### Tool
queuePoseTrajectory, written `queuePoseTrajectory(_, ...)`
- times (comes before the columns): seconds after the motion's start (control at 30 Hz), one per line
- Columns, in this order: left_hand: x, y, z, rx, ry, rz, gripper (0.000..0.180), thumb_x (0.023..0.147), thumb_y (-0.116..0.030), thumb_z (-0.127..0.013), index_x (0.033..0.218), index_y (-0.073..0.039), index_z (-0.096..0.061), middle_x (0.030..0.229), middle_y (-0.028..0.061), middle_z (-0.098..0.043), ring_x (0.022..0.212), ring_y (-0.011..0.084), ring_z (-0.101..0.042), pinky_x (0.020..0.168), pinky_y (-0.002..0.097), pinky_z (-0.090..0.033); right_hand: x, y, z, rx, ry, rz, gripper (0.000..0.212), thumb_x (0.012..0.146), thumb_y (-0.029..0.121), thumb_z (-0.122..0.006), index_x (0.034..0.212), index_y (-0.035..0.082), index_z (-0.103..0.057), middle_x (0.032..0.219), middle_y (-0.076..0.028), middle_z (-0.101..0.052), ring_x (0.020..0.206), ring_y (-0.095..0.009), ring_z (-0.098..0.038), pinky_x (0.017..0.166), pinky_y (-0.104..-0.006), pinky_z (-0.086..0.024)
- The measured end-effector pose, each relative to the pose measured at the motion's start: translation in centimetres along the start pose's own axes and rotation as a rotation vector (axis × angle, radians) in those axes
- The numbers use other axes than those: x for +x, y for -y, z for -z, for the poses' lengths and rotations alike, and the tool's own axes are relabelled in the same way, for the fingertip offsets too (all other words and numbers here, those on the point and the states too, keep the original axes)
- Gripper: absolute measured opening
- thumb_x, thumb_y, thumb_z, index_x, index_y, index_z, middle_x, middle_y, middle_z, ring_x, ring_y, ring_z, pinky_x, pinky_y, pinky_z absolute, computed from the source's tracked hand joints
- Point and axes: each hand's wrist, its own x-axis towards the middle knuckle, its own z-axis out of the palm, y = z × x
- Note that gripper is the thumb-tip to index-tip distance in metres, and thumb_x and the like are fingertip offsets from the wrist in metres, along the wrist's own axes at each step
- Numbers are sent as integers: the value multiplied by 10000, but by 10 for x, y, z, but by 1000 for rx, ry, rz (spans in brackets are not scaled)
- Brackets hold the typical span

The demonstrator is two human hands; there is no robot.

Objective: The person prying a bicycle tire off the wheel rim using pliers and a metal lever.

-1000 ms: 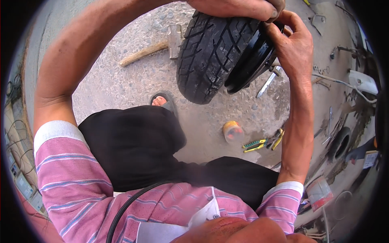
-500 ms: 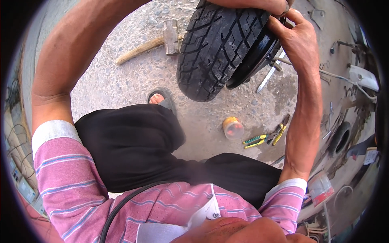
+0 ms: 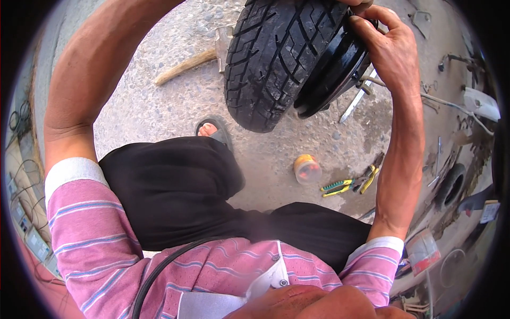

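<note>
A black treaded tire (image 3: 281, 64) stands tilted at the top of the view, with a glossy black wheel rim (image 3: 334, 69) showing along its right side. A gap shows between tire and rim at the lower end. My right hand (image 3: 390, 50) is closed on the rim's upper right edge, its thumb pressed near the tire's side wall and its fingers bent over. Only a bit of my left hand (image 3: 357, 3) shows at the top edge, touching the top of the tire close to my right thumb; its fingers are mostly cut off.
A wooden-handled hammer (image 3: 186, 66) lies left of the tire. A small yellow-topped clear tub (image 3: 307, 169) and yellow-green pliers (image 3: 340, 186) lie below it. A flat metal bar (image 3: 353, 106) lies behind the rim. Farther right are another tire (image 3: 450, 186) and a clear bucket (image 3: 423, 252).
The tire has shifted slightly left, covering more of the hammer head, and more of the rim shows. My left hand has moved up, mostly out of view. My right hand keeps its hold.
</note>
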Motion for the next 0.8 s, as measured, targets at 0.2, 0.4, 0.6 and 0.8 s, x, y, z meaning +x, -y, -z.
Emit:
queuePoseTrajectory(0.2, -2, -11, 5, -36, 34, 44, 400, 876, -328, -518, 886, -10, -762, 971, 145, -724, 885, 257, -687, 819, 406, -567, 0, 17, 0, 155, 20, -88, 168, 857, 44, -683, 996, -32, -739, 984, -113, -695, 892, -208, -666, 793, -333, -551)
queuePoseTrajectory(0.4, -1, 2, 0, -36, -5, -35, 386, 876, -303, -521, 890, 4, -753, 985, 151, -722, 900, 265, -684, 849, 411, -567, 3, -24, 5, -58, 94, -263, 302, 942, 222, -740, 1180, 36, -734, 956, -18, -726, 864, -80, -667, 770, -247, -527)
queuePoseTrajectory(0.6, -5, 7, -3, -43, -23, -36, 388, 878, -306, -517, 891, 6, -748, 977, 162, -717, 912, 274, -680, 865, 422, -560, 1, -35, 8, 9, 118, -161, 228, 968, 207, -714, 1116, 33, -720, 916, 7, -699, 801, -66, -627, 726, -243, -517)
queuePoseTrajectory(0.8, -6, -7, 7, -68, 38, 20, 395, 886, -333, -507, 863, -18, -744, 954, 148, -711, 888, 252, -667, 837, 425, -560, 1, -40, 8, 60, 120, -153, 259, 982, 224, -715, 1151, 28, -707, 964, 3, -704, 868, -74, -658, 764, -239, -528)
